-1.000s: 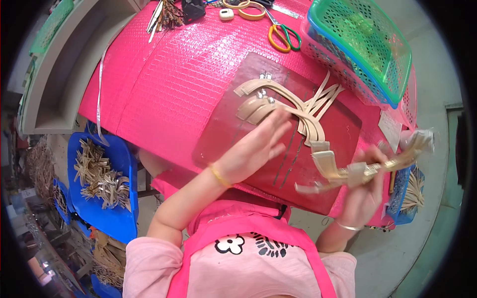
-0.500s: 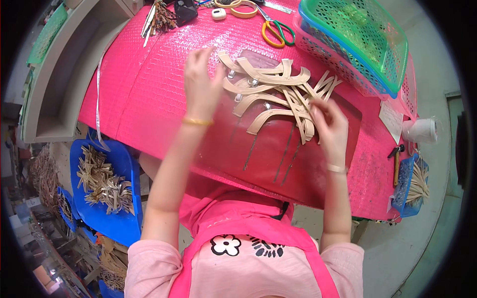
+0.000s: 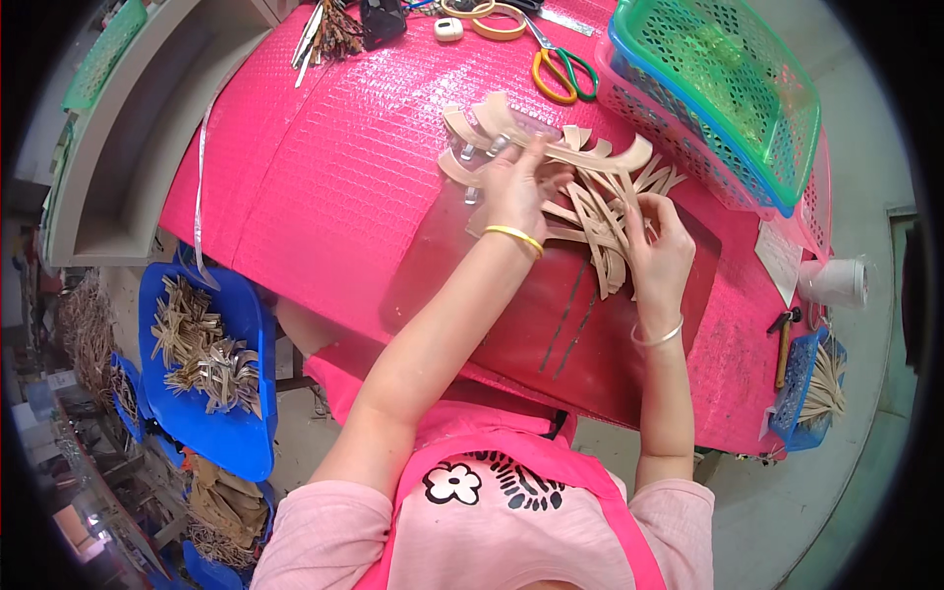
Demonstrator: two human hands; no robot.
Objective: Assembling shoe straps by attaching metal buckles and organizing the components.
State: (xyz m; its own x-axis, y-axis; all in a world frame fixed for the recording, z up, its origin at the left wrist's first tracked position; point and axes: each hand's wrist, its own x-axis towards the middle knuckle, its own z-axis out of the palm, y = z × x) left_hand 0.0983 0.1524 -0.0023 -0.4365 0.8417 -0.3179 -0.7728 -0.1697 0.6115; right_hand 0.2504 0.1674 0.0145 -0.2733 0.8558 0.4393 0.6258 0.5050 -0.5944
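A pile of flat beige curved straps (image 3: 600, 221), several with small metal buckles, lies on a dark red mat (image 3: 521, 324). My left hand (image 3: 514, 192) is closed on the top strap (image 3: 590, 157) near its buckle, lifting it over the others. At the strap's narrow tail, my right hand (image 3: 661, 241) has thumb and fingers pinched together on the beige strip. The other straps lie overlapping beneath, their thin ends crossing near my right hand. My left hand hides part of the pile.
Yellow-and-green-handled scissors (image 3: 565, 74), tape rolls (image 3: 498, 22) and a small white case (image 3: 448, 29) lie at the far side. Stacked plastic baskets (image 3: 703, 128) stand far right. A hammer (image 3: 784, 346) and blue basket (image 3: 811, 393) are at right; a blue chair (image 3: 211, 433) holding strap bundles stands left.
My left hand has moved right from beside the pile onto the top strap and taken hold of it. That strap is raised slightly; my right hand stays at the strap ends.
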